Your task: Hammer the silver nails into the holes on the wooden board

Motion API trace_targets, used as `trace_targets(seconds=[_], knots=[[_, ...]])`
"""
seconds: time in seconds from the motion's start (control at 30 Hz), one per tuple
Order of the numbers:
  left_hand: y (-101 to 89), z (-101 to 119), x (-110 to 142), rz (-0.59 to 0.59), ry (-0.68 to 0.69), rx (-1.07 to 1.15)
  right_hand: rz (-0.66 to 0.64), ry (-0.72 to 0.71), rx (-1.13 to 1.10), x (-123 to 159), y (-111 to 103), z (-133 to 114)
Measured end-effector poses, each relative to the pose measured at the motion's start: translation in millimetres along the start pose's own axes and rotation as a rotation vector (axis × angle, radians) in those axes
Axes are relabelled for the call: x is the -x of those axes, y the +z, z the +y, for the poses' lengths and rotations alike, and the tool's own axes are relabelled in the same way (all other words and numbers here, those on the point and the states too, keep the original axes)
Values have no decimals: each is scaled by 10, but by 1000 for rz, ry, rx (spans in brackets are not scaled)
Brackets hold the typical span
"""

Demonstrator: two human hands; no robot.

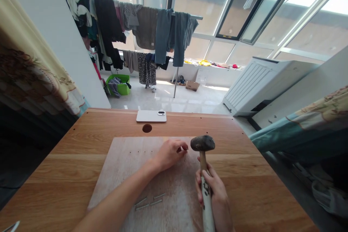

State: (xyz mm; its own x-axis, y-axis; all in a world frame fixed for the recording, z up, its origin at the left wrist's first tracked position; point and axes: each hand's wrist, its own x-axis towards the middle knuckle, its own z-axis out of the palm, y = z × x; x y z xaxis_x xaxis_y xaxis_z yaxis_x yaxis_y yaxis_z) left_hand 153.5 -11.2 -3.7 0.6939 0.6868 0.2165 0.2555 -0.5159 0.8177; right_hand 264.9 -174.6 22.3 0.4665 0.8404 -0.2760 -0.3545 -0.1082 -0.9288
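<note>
A hammer with a dark, blunt head and a worn, pale wooden handle stands nearly upright in my right hand; its fingers wrap around the handle. To its left, my left hand rests near the far right part of a pale wooden board. Thumb and forefinger are bent together in a pinch, and whatever they hold is too small to make out. Several loose nails lie on the board below my left forearm. A row of small dark dots runs along the board left of my left hand.
The board lies on a wooden table with a round hole. A white phone lies near the table's far edge. Beyond are a laundry rack with clothes, a green basket and a white cabinet-like unit. Curtains hang at both sides.
</note>
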Motion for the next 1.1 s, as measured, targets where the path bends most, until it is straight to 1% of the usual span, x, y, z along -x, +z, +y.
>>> trace_targets(seconds=[0.13,0.3,0.43,0.57,0.7,0.83,0.97,1.1], knots=[[-1,7,-1,-9,18,-28,34,8,-29,92,-27,115],[1,0,4,-9,24,-27,48,-1,-68,166,12,92],[-7,8,1,-8,15,-45,-1,21,-80,145,-14,94],[-13,19,1,-16,-6,-33,-65,-20,-57,112,-80,155],[-13,17,6,-5,1,-45,-55,-43,-82,125,-98,197],[-10,10,9,-2,-1,-36,-88,4,-130,176,-67,153],[-9,15,8,-2,2,-30,-108,39,-130,185,-64,131],[-5,17,8,-7,1,-39,-186,60,-77,150,-110,168]])
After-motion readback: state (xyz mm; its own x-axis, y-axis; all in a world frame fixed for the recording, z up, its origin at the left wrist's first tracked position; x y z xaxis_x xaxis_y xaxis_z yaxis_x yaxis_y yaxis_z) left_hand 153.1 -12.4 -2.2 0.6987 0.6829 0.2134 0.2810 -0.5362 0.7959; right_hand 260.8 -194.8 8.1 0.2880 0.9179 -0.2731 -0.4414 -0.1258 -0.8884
